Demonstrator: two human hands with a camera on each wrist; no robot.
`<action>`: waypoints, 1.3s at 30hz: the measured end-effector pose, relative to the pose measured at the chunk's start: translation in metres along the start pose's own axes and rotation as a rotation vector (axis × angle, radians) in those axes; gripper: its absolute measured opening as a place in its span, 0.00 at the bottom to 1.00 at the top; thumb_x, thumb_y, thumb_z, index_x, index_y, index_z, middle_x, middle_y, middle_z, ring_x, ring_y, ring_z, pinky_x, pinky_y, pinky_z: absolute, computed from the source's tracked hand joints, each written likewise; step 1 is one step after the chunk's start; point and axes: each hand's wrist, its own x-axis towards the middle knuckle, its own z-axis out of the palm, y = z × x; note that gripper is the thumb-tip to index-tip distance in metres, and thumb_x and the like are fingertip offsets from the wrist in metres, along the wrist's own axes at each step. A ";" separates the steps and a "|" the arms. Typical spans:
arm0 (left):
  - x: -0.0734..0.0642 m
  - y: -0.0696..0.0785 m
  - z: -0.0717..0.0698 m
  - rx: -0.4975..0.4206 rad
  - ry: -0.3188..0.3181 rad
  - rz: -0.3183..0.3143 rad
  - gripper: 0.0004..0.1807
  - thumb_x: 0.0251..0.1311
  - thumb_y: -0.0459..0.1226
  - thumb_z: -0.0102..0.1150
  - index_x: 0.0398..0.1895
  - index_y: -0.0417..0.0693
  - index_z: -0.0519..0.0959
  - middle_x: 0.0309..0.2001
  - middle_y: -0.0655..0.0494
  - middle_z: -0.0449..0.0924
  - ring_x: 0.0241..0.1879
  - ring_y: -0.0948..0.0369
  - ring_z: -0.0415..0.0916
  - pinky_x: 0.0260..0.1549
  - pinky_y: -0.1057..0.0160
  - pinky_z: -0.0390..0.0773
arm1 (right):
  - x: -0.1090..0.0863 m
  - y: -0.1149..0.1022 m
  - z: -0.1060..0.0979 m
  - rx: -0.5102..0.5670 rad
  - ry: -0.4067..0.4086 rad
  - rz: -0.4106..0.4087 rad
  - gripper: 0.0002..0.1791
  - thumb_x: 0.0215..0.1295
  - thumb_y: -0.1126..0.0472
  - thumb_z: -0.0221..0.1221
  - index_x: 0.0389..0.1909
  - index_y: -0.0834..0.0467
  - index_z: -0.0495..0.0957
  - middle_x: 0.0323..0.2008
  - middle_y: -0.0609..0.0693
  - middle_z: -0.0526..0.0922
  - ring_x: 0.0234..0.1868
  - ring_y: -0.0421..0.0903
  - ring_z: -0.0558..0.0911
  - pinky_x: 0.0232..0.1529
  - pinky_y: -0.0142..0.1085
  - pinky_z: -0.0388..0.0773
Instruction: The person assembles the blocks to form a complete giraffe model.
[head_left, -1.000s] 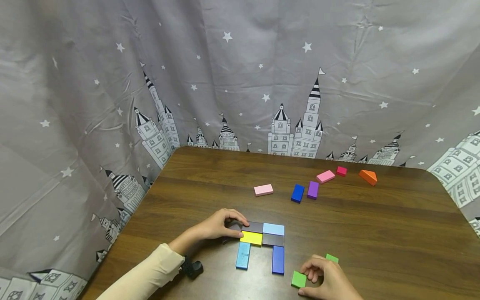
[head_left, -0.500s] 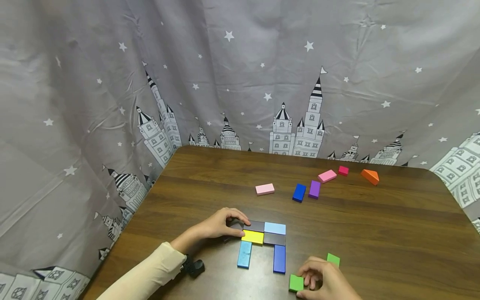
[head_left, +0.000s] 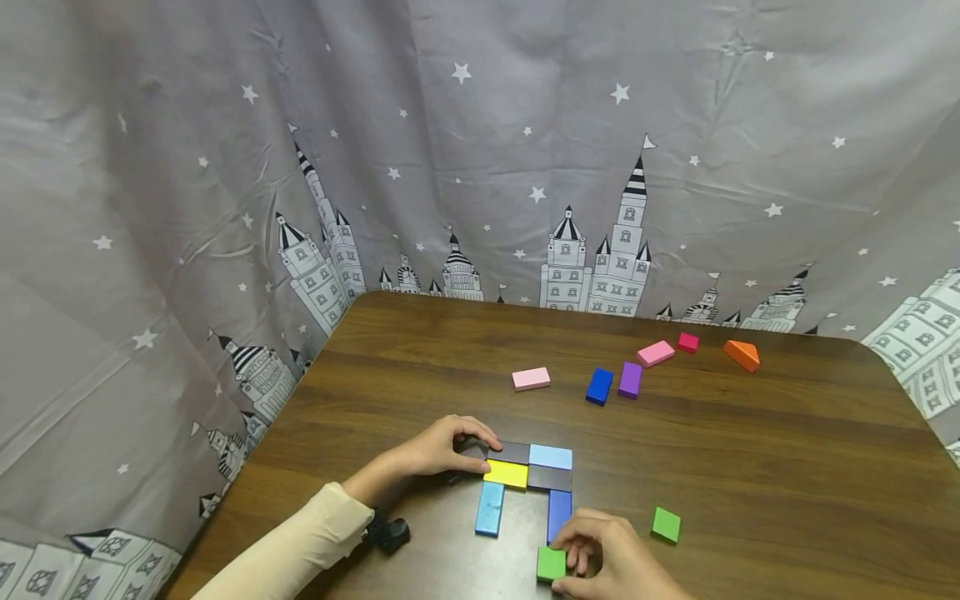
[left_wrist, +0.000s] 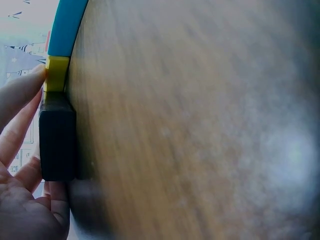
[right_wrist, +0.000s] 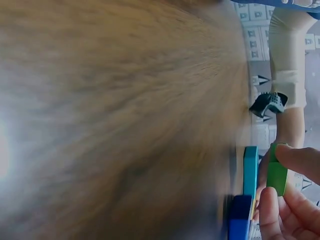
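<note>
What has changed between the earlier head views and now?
The right hand, pinching the near green block, has moved left to the near end of the violet-blue block; whether the two blocks touch is unclear. The other green block, partly hidden before, now shows fully. Nothing was newly gripped or released. The left hand stayed at the yellow block; everything else kept its place.

A cream sleeve (head_left: 288, 546) is covering the left arm (head_left: 363, 487), its loose cuff (head_left: 347, 518) creasing and ending near the wrist. A black band (head_left: 371, 528) is showing beside that cuff, bearing a small dark block (head_left: 392, 536). The left hand (head_left: 442, 447) and right hand (head_left: 609, 552) are showing bare.
</note>
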 end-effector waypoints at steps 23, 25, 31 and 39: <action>0.001 -0.003 0.001 -0.031 -0.008 0.006 0.15 0.60 0.36 0.70 0.49 0.42 0.85 0.51 0.51 0.83 0.55 0.52 0.75 0.58 0.53 0.72 | 0.050 -0.007 0.036 -0.010 -0.008 0.093 0.16 0.43 0.69 0.79 0.32 0.57 0.82 0.27 0.39 0.77 0.25 0.32 0.77 0.27 0.28 0.78; 0.000 -0.003 0.000 -0.031 -0.008 0.001 0.15 0.60 0.36 0.70 0.49 0.42 0.85 0.51 0.52 0.83 0.55 0.53 0.75 0.59 0.54 0.72 | 0.052 -0.007 0.038 0.003 -0.003 0.109 0.17 0.42 0.70 0.79 0.31 0.58 0.82 0.27 0.39 0.77 0.25 0.32 0.77 0.27 0.28 0.79; 0.000 -0.004 0.001 -0.027 -0.011 0.004 0.14 0.60 0.36 0.70 0.49 0.43 0.85 0.51 0.54 0.83 0.55 0.57 0.75 0.59 0.58 0.71 | 0.058 -0.008 0.042 0.020 0.012 0.117 0.17 0.41 0.71 0.78 0.31 0.59 0.81 0.28 0.40 0.77 0.25 0.33 0.78 0.27 0.29 0.80; 0.001 -0.002 0.001 -0.028 -0.013 -0.008 0.15 0.59 0.36 0.71 0.49 0.45 0.86 0.51 0.56 0.83 0.55 0.59 0.75 0.59 0.59 0.71 | 0.058 -0.011 0.041 0.039 -0.022 0.133 0.17 0.42 0.71 0.78 0.31 0.59 0.82 0.28 0.40 0.77 0.26 0.33 0.78 0.28 0.29 0.79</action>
